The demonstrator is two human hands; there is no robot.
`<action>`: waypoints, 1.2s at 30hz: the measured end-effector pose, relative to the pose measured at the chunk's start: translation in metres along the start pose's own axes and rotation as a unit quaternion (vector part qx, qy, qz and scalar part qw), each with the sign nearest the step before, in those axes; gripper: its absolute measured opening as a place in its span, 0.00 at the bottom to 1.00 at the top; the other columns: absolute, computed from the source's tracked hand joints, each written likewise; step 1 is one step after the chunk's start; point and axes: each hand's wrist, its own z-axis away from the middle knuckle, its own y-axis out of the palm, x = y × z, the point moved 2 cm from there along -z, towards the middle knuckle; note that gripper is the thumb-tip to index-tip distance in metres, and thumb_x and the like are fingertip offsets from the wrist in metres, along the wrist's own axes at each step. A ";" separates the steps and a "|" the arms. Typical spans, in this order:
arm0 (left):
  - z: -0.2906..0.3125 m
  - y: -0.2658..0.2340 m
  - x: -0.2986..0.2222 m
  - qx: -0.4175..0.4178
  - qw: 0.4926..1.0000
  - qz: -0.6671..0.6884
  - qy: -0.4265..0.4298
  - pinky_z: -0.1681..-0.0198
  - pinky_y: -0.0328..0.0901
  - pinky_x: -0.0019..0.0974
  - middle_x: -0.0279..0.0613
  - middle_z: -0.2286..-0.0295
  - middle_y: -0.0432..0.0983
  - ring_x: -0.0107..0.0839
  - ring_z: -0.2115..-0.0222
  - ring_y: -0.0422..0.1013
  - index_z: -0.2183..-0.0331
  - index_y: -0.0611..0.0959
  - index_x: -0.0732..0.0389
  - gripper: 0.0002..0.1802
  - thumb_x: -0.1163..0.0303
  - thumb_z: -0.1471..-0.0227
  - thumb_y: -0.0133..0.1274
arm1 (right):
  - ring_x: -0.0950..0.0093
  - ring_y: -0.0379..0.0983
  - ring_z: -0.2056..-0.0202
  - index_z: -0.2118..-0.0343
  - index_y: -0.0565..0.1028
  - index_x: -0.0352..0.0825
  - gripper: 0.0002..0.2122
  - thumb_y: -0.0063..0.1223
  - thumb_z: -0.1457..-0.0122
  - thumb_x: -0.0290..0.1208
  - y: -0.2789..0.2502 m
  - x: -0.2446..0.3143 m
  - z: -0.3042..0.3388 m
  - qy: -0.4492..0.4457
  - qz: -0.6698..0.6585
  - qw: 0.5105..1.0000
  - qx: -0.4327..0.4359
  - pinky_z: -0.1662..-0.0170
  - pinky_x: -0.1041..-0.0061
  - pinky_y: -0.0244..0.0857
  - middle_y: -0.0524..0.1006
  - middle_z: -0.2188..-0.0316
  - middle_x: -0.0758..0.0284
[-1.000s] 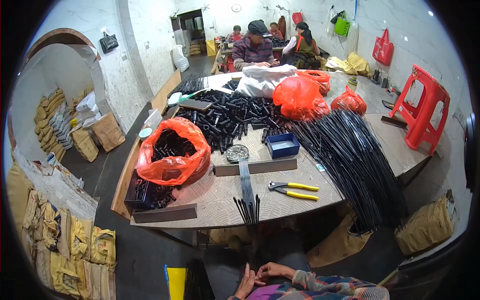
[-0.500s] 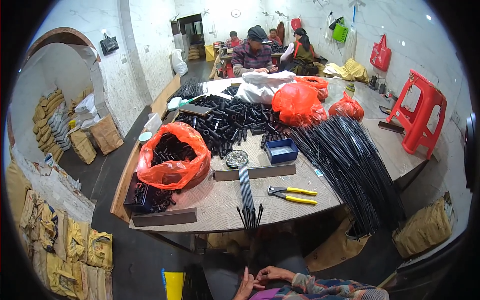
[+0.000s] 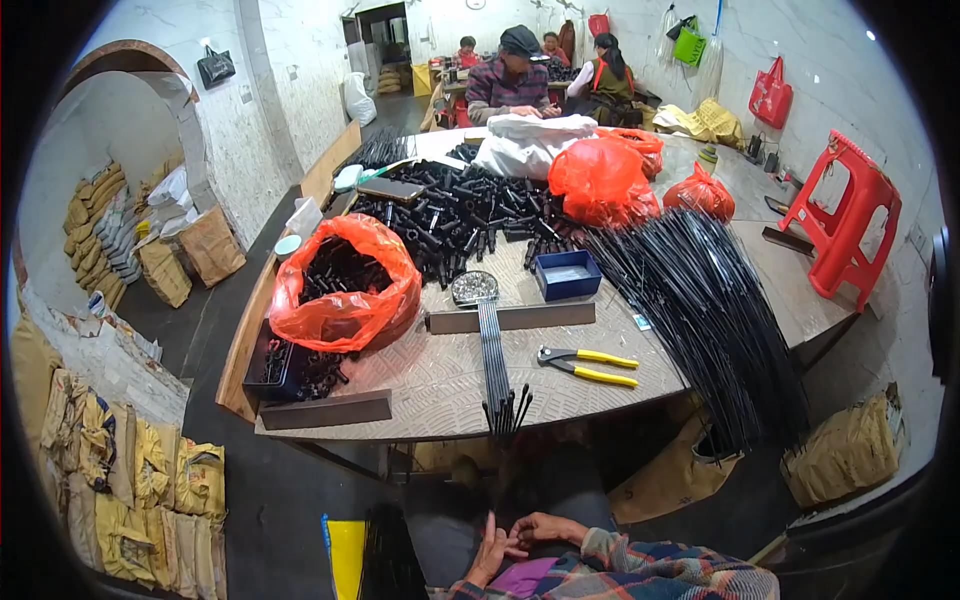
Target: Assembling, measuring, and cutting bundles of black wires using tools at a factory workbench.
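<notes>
Over my lap, just short of the table edge, my left hand (image 3: 489, 555) has its fingers stretched, the index pointing up. My right hand (image 3: 548, 530) meets it there, fingers curled together against the left fingertips; anything between them is too small to make out. Ahead on the table, a row of thin black rods (image 3: 493, 350) lies across a grey metal bar (image 3: 540, 317), dark tips overhanging the near edge. Yellow-handled pincers (image 3: 588, 366) lie right of the rods. A round dish of small shiny metal pieces (image 3: 475, 289) stands behind the bar, beside a blue box (image 3: 568, 275).
A red plastic bag (image 3: 345, 285) of black parts sits at left, near a pile of black tubular parts (image 3: 460, 220). Long black rods (image 3: 700, 310) overhang the right edge, beside a red stool (image 3: 843, 220). A person (image 3: 512, 80) works across the table.
The table appears slightly higher in the picture as the view tilts down. My hands stay together over my lap, the left fingers a little higher and straighter. The rods and pincers rest in place.
</notes>
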 end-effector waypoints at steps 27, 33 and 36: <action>-0.004 0.006 0.009 -0.036 0.998 -0.019 -0.058 0.70 0.68 0.30 0.52 0.68 0.73 0.34 0.73 0.74 0.43 0.33 0.64 0.48 0.52 0.47 0.44 | 0.75 0.71 0.73 0.67 0.74 0.28 0.08 0.48 0.49 0.26 0.011 0.022 0.006 0.018 0.228 0.972 -0.051 0.67 0.75 0.66 0.76 0.74 0.63; -0.002 0.007 0.007 -0.037 0.998 -0.018 -0.045 0.70 0.68 0.30 0.49 0.71 0.75 0.31 0.74 0.74 0.43 0.34 0.64 0.49 0.59 0.49 0.51 | 0.71 0.72 0.72 0.67 0.74 0.28 0.10 0.48 0.53 0.24 0.006 0.006 0.001 -0.036 0.236 0.969 -0.061 0.66 0.73 0.66 0.76 0.74 0.60; 0.001 0.007 0.000 -0.020 0.999 -0.023 -0.024 0.69 0.68 0.31 0.46 0.74 0.74 0.30 0.73 0.72 0.43 0.31 0.62 0.49 0.71 0.50 0.50 | 0.74 0.73 0.71 0.67 0.74 0.29 0.09 0.49 0.51 0.26 0.006 0.007 0.002 -0.007 0.221 0.974 -0.052 0.64 0.75 0.66 0.76 0.74 0.62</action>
